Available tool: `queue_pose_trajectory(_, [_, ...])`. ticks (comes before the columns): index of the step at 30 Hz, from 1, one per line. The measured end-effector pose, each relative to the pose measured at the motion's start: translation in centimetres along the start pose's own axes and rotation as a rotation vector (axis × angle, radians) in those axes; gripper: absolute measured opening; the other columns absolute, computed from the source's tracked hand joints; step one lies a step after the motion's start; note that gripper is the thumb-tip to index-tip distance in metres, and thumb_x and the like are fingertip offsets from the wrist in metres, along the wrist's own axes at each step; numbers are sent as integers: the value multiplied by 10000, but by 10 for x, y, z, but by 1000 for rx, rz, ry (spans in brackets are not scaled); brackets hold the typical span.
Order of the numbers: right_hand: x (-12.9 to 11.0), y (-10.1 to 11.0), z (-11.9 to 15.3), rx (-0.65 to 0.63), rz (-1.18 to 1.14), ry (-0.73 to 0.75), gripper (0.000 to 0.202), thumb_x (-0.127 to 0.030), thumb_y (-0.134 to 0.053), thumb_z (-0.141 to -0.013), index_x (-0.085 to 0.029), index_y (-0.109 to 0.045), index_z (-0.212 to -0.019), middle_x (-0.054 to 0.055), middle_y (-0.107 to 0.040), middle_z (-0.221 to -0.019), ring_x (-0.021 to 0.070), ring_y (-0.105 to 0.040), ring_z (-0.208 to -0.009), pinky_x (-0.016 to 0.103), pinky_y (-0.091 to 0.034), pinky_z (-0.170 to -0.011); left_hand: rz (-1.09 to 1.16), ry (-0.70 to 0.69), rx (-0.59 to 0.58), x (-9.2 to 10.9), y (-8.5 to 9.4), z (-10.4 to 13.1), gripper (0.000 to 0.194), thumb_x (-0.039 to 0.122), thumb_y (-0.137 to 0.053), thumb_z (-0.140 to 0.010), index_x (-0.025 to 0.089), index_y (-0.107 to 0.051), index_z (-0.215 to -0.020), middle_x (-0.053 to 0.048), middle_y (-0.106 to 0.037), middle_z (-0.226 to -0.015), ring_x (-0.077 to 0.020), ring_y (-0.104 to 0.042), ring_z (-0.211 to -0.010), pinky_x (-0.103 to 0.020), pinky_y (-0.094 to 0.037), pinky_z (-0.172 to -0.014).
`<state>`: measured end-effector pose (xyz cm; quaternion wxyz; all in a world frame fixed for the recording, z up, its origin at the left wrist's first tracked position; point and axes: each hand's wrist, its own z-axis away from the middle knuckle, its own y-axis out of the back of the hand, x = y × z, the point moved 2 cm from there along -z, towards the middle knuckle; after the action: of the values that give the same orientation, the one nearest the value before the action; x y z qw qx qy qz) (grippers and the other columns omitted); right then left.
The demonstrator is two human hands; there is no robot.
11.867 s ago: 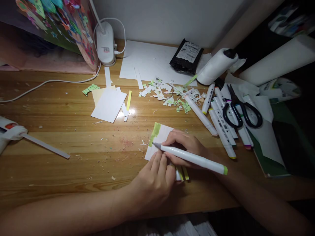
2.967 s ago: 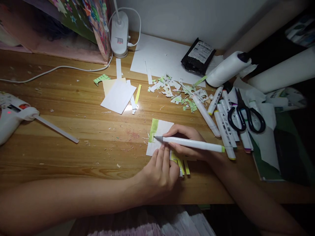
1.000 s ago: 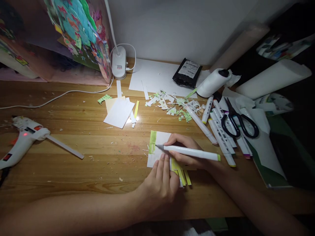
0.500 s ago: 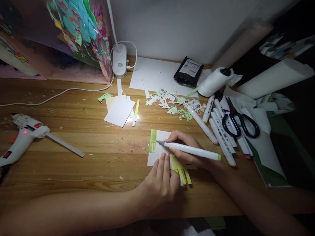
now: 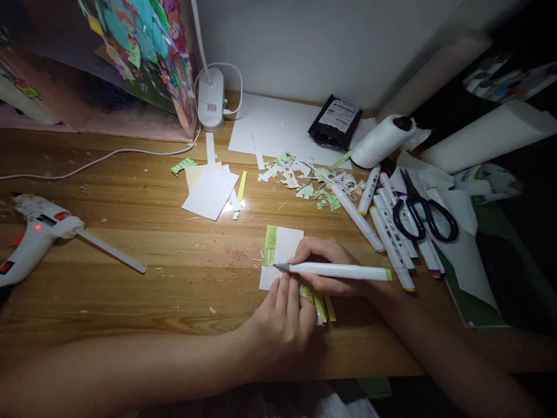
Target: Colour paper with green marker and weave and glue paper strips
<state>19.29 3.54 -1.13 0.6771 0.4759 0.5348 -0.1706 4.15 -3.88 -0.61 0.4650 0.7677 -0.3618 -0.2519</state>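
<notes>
A marker pen [image 5: 339,271] with a white barrel and lime-green end is gripped in my right hand [image 5: 326,255]. Its grey-collared tip is over a small white piece of paper [image 5: 289,241], just below a patch of lime-green colour [image 5: 270,241] along the paper's left side. My left hand [image 5: 282,319] presses its fingers, held close together, on the lower part of this paper. Yellow paper strips [image 5: 319,307] poke out from under my hands; the rest of them is hidden.
At the left lies a hot glue gun [image 5: 43,226] with a glue stick. Paper pieces [image 5: 211,191] lie behind the work, with scraps [image 5: 304,177] further right. Several markers [image 5: 391,238], black-handled scissors [image 5: 424,215], a black packet [image 5: 335,123] and a lamp base [image 5: 211,98] stand around.
The marker tip has moved down the paper, lower along the green patch, and the pen lies more level. My left hand stays on the paper. The whole view has shifted slightly.
</notes>
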Motion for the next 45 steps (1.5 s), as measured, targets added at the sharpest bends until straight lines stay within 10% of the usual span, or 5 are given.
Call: queue_pose_trajectory(45, [-9, 1, -3, -55, 24, 65, 177, -165, -608, -739, -164, -620, -916, 48, -650, -817, 152, -593, -724, 260, -458, -650, 0, 1, 4, 1, 2, 0, 241, 138, -334, -873, 49, -559, -871, -238, -676, -964, -282, -665, -917, -365, -521, -804])
